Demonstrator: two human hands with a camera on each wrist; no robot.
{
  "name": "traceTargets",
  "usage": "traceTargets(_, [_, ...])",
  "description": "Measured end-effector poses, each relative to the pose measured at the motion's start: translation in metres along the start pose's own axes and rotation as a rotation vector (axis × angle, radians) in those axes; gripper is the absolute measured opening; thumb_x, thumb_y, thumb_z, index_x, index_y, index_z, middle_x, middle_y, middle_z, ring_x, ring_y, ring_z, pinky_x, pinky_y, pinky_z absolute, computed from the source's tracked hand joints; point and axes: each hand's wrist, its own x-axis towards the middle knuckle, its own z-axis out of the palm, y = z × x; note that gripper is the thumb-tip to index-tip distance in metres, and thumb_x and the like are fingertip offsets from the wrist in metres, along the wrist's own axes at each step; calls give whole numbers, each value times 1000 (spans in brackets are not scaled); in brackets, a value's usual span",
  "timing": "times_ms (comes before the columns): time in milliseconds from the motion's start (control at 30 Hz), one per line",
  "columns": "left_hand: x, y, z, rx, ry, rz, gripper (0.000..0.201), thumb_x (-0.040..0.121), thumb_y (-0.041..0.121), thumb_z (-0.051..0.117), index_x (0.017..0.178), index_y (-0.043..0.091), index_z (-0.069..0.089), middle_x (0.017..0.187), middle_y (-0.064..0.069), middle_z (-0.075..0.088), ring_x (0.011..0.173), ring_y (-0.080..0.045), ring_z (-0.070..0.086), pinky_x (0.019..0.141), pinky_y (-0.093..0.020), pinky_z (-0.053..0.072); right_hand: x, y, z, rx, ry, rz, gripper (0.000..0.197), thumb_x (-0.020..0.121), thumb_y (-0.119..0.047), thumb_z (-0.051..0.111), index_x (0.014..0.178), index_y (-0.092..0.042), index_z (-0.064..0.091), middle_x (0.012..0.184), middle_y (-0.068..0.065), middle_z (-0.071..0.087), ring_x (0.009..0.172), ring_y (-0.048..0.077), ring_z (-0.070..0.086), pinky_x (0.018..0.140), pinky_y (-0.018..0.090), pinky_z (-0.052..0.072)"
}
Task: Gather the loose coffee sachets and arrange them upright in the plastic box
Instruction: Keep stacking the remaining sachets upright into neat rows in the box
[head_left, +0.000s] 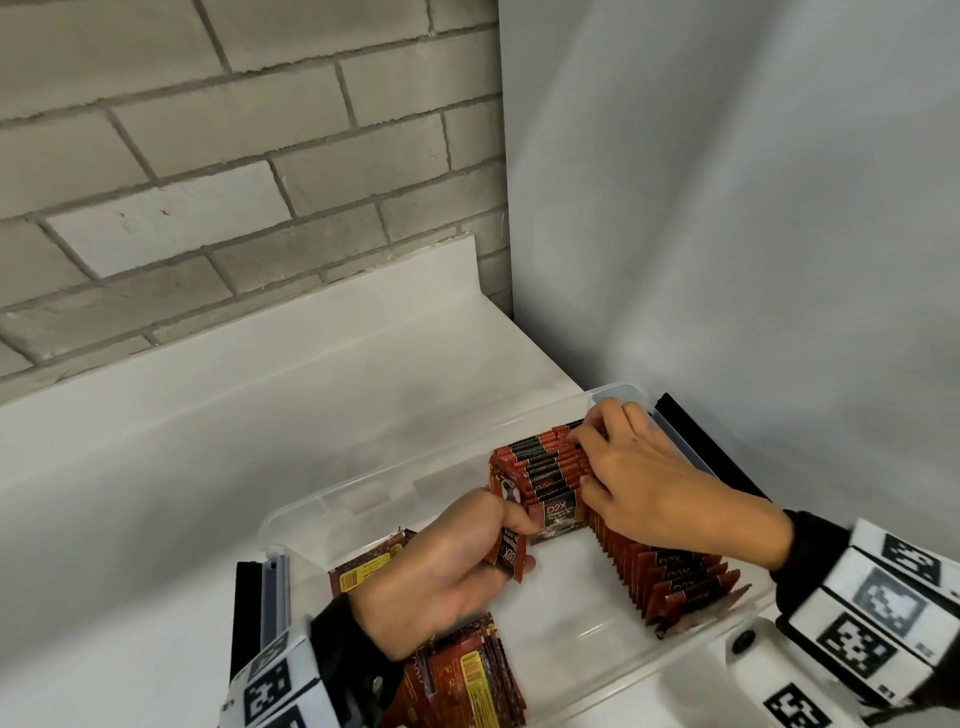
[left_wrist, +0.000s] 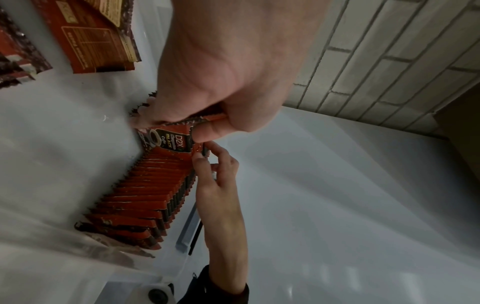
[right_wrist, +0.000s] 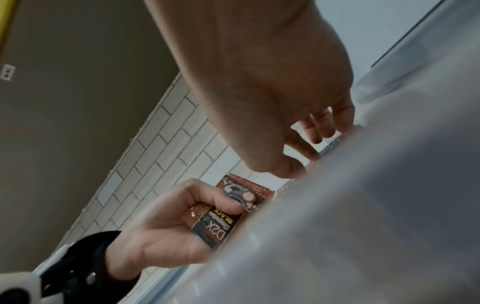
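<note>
A clear plastic box (head_left: 415, 460) stands on the white counter. Along its right side runs a row of upright red sachets (head_left: 675, 571) (left_wrist: 155, 185). My right hand (head_left: 584, 462) (left_wrist: 207, 156) sits on the far part of the row, thumb and curled fingers pinching the sachets' top edges. My left hand (head_left: 511, 530) (right_wrist: 182, 222) grips a small bundle of sachets (head_left: 511, 558) (left_wrist: 182, 123) (right_wrist: 221, 224) just left of the row's front sachet. Loose sachets (head_left: 363, 566) lie flat at the box's left, and a second loose pile (head_left: 462, 670) lies under my left wrist.
A grey brick wall (head_left: 208, 156) rises behind the counter (head_left: 156, 493) and a plain white wall (head_left: 727, 208) closes the right side. Black latches (head_left: 701, 447) (head_left: 244, 613) sit at the box's two ends. The box floor (head_left: 561, 597) shows bare between the hands.
</note>
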Motion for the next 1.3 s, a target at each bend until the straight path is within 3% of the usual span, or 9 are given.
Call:
traceTargets(233, [1, -3, -2, -15, 7, 6, 33, 88, -12, 46, 105, 9, 65, 106, -10, 71, 97, -19, 61, 87, -34, 45, -2, -2, 1, 26, 34, 2, 38, 99, -32, 37, 132, -16, 34, 127, -1, 24, 120, 13, 22, 107, 27, 29])
traceTargets(400, [-1, -2, 0, -27, 15, 8, 32, 88, -12, 46, 104, 9, 65, 117, -13, 69, 106, -22, 61, 97, -39, 43, -1, 1, 1, 38, 17, -9, 37, 99, -33, 38, 131, -15, 40, 127, -2, 25, 120, 13, 21, 109, 30, 29])
traceTargets(633, [-2, -3, -1, -36, 0, 12, 35, 88, -13, 45, 108, 8, 64, 104, -10, 73, 102, -21, 62, 96, -41, 45, -2, -4, 1, -22, 22, -87, 33, 99, -30, 37, 126, -16, 50, 131, -2, 25, 120, 15, 21, 106, 33, 31])
traceTargets(767, [-3, -4, -2, -32, 7, 24, 35, 87, -12, 44, 109, 8, 65, 91, -6, 75, 95, -20, 63, 90, -37, 46, -1, -6, 1, -51, 22, -105, 33, 99, -30, 37, 129, -19, 47, 134, -1, 24, 121, 16, 23, 104, 33, 34])
traceTargets(867, [-2, -5, -4, -45, 18, 38, 36, 88, -12, 44, 113, 7, 62, 105, -11, 72, 101, -23, 61, 92, -37, 47, -1, -4, 1, 15, -1, -90, 36, 100, -30, 37, 134, -21, 43, 134, -2, 24, 122, 15, 22, 106, 32, 32])
traceTargets(1067, [-1, -6, -4, -106, -4, 35, 40, 88, -13, 42, 122, 1, 57, 108, -18, 70, 96, -28, 64, 94, -41, 48, -3, 0, -1, 164, -37, -25, 45, 99, -28, 41, 142, -19, 29, 134, -4, 24, 125, 11, 27, 107, 26, 33])
traceTargets(1133, [0, -7, -4, -111, -19, 37, 41, 88, -12, 41, 123, 2, 56, 112, -19, 69, 99, -29, 64, 93, -41, 48, -8, 1, -8, 176, 23, -14, 34, 99, -26, 43, 131, -20, 34, 124, -7, 27, 112, 8, 33, 92, 18, 37])
traceTargets(1200, [1, -7, -6, -114, -33, 50, 40, 88, -12, 42, 123, 3, 56, 109, -18, 70, 97, -28, 64, 94, -42, 49, -19, -1, -20, 189, 10, -76, 14, 96, -25, 47, 107, -28, 40, 106, -16, 32, 97, 2, 37, 76, 14, 36])
traceTargets(1300, [3, -5, -7, -132, -49, 58, 39, 88, -12, 41, 120, 3, 57, 108, -19, 70, 97, -30, 64, 94, -45, 48, -36, -7, -32, 256, -335, -155, 5, 90, -30, 53, 88, -29, 57, 91, -16, 56, 82, 1, 55, 72, 18, 47])
